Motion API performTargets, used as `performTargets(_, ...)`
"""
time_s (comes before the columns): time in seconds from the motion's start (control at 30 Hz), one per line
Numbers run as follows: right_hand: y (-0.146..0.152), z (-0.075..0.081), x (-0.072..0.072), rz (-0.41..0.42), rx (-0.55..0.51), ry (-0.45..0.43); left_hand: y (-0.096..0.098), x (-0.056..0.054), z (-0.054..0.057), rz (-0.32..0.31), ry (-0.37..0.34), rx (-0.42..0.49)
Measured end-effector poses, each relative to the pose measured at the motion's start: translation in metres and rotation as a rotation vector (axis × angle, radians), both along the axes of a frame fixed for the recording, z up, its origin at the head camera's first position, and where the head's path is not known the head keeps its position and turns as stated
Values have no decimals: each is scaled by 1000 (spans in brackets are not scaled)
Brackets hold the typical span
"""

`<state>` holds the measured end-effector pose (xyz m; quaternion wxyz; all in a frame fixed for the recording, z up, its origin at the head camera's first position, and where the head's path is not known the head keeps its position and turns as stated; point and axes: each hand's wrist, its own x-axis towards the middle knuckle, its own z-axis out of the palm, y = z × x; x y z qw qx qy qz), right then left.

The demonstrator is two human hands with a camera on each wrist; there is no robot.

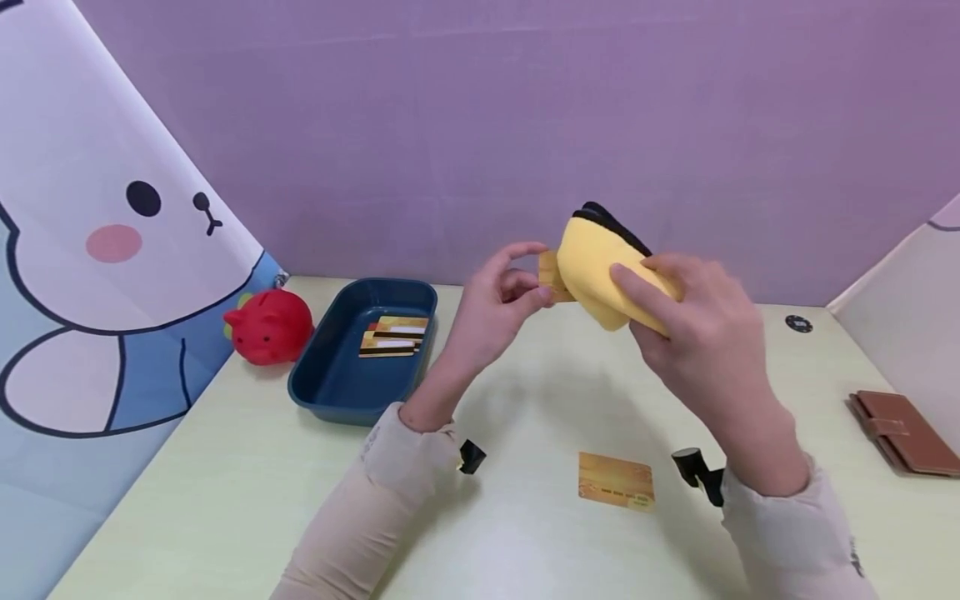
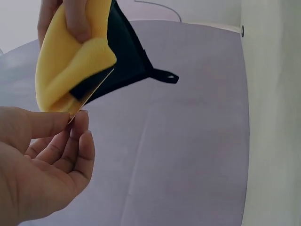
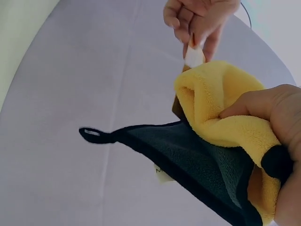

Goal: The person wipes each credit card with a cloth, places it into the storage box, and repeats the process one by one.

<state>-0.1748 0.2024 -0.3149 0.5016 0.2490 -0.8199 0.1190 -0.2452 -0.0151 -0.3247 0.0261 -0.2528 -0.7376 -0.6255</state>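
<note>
In the head view my left hand [image 1: 495, 304] pinches a gold bank card [image 1: 553, 279] between thumb and fingers, above the table. My right hand [image 1: 705, 333] grips a folded cleaning cloth [image 1: 600, 262], yellow on one side and dark with black edging on the other. The cloth covers part of the card; in the right wrist view the card [image 3: 194, 57] touches or lies close against the yellow fold. A dark hanging loop [image 3: 98, 135] sticks out from the cloth's corner. Another gold card [image 1: 615, 482] lies flat on the table below the hands.
Left of the hands stands a blue tray [image 1: 330, 400] with several gold cards [image 1: 393, 337] in it. Beside it sits a red piggy bank [image 1: 270, 327]. A brown wallet [image 1: 911, 433] and a black poker chip [image 1: 798, 323] lie at the right. A purple backdrop [image 1: 487, 125] rises behind.
</note>
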Motion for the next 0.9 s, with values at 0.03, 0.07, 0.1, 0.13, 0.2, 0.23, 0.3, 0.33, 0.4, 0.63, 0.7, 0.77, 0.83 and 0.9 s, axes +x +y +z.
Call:
performTargets(0.03, -1, -1, 0, -2, 8, -2, 1, 1, 0, -2, 4, 0)
performTargets(0.07, -2, -1, -1, -5, 16, -6, 2, 1, -1, -5, 4, 0)
performTargets(0.1, -3, -2, -1, -9, 25, -11, 3, 2, -1, -8, 5, 2)
performTargets(0.13, -4, -2, -1, -14, 33, -16, 3, 2, 0, -11, 5, 3)
performTargets(0.2, -5, -4, -1, -26, 46, -29, 4, 3, 0, -12, 5, 9)
performTargets(0.23, -6, -5, -1, -31, 50, -36, 4, 4, 0, -13, 3, 12)
performTargets(0.3, -7, -6, -2, -43, 56, -48, 4, 4, 1, -15, -7, 20)
performTargets(0.33, -6, -6, -2, -47, 55, -53, 3, 4, 1, -17, -13, 23)
performTargets(0.4, -5, -6, -2, -58, 50, -64, 3, 4, 2, -24, -26, 30)
performTargets(0.63, 9, -3, -1, -134, 29, -125, -7, 1, 6, -62, -6, 33)
performTargets(0.7, 14, -3, -2, -155, -2, -125, -12, 0, 8, -72, 2, 46)
performTargets(0.77, 19, -3, -3, -175, -41, -117, -16, -1, 9, -89, 11, 69)
performTargets(0.83, 25, -3, -4, -199, -72, -113, -20, -3, 10, -109, 24, 97)
performTargets(0.9, 29, -3, -4, -216, -105, -113, -22, -4, 11, -122, 38, 118)
